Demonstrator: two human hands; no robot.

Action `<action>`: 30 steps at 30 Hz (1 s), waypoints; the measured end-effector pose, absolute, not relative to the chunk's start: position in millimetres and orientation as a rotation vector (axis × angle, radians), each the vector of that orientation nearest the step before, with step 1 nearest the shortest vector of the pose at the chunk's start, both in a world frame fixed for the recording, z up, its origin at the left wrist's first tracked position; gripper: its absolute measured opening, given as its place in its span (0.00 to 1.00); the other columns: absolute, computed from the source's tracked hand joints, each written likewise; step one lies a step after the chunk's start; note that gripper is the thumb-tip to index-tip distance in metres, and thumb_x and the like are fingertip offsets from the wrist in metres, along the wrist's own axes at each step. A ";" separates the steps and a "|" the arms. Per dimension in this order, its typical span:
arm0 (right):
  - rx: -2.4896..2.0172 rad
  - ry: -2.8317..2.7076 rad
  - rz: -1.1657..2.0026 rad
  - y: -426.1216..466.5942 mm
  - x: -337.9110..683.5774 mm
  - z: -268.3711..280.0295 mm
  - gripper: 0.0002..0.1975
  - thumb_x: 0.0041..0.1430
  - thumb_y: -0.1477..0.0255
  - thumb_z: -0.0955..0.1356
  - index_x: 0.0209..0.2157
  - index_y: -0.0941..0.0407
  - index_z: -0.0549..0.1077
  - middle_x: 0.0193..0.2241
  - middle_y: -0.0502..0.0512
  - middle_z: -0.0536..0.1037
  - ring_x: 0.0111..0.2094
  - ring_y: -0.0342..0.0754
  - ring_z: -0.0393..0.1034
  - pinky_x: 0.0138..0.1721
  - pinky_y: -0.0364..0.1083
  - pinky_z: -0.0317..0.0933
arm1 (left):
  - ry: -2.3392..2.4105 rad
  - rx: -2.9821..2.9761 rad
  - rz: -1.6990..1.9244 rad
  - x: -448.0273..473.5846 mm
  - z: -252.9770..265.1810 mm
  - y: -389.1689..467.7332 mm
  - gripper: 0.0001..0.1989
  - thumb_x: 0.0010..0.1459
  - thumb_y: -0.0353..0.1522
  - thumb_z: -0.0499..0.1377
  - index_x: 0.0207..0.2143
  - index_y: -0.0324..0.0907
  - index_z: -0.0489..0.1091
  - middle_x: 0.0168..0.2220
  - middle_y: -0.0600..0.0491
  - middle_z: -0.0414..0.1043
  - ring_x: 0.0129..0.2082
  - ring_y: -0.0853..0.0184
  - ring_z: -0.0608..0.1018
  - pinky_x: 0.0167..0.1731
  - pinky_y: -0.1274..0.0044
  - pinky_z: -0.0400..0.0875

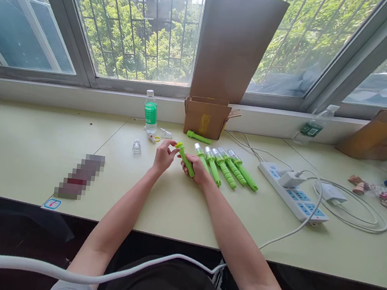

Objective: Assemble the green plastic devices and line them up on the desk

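Observation:
My right hand (196,166) is wrapped round a green plastic handle (187,164), which slants up and to the left above the table. At its upper end sits a small yellow piece (179,145), pinched by the fingers of my left hand (164,155). To the right, several green handles with clear caps (227,172) lie side by side. Behind them a loose green handle (198,137) rests by the cardboard box. Left of my hands are a clear plastic cap (137,146), another clear piece (165,133) and a small white part with a yellow ring (153,138).
A water bottle (150,114) and an opened cardboard box (205,118) stand by the window. Rightward lie a power strip (293,192) with looped white cables, another bottle (311,129) and plastic bags. A blurred dark object (80,177) lies at left. A white cable (23,265) crosses before me.

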State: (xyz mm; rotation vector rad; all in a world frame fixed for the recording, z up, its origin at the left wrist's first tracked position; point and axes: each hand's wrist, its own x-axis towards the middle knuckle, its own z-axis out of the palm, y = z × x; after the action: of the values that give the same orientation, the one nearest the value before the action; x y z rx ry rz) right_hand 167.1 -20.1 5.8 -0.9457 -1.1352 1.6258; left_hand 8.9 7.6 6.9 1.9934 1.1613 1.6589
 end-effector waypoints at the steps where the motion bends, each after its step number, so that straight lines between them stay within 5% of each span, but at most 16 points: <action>1: -0.948 -1.139 1.625 -20.1 167.1 5.7 0.16 0.55 0.60 0.65 0.37 0.59 0.72 0.19 0.51 0.67 0.16 0.40 0.58 0.14 0.40 0.50 | 1.156 1.995 1.654 8.6 6.9 7.9 0.10 0.53 0.35 0.61 0.37 0.43 0.68 0.36 0.53 0.71 0.16 0.79 0.64 0.21 0.80 0.63; 30: -1.021 -1.256 1.376 -25.6 158.0 6.9 0.14 0.47 0.63 0.72 0.29 0.57 0.69 0.23 0.52 0.73 0.16 0.39 0.63 0.13 0.40 0.52 | 1.232 2.076 1.560 3.3 3.8 12.7 0.12 0.52 0.35 0.62 0.39 0.42 0.67 0.32 0.54 0.71 0.17 0.77 0.65 0.23 0.79 0.64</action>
State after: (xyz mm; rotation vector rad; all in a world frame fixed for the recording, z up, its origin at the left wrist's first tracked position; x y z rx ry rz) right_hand 158.0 -25.6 6.9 -1.0207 -1.2563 1.3759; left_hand 3.3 12.7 3.8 2.0764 1.2323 1.5604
